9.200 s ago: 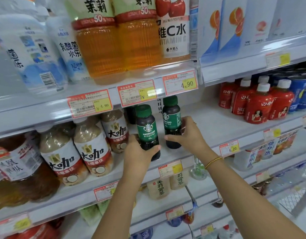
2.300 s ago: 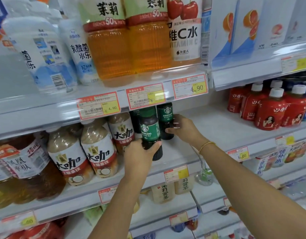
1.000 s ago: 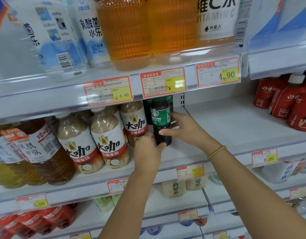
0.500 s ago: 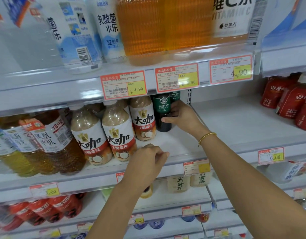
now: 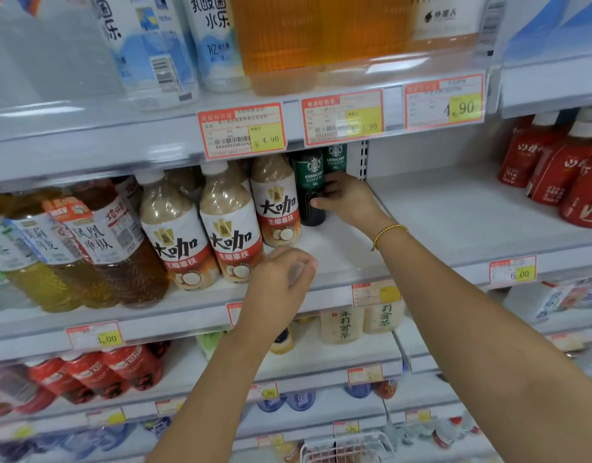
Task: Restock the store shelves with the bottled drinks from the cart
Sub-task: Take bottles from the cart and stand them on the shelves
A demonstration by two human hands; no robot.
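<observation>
Two dark coffee bottles with green labels stand deep on the middle shelf point(image 5: 455, 208). The front coffee bottle point(image 5: 309, 182) is upright beside the milk-coffee bottles, and a second coffee bottle point(image 5: 335, 157) shows behind it. My right hand point(image 5: 346, 200) wraps around the front bottle's lower half, thumb on its front. My left hand point(image 5: 281, 279) hovers at the shelf's front edge, fingers loosely curled, holding nothing. The shot is motion-blurred.
Beige milk-coffee bottles point(image 5: 228, 225) and amber tea bottles point(image 5: 97, 248) fill the shelf to the left. Red bottles point(image 5: 555, 172) stand at the right. Large bottles sit on the shelf above with price tags point(image 5: 341, 116). A white wire basket point(image 5: 348, 447) peeks in below.
My left hand let go of the front coffee bottle and drew back to the shelf edge. My right hand pushed the bottles deeper against the milk-coffee row. The camera shifted left.
</observation>
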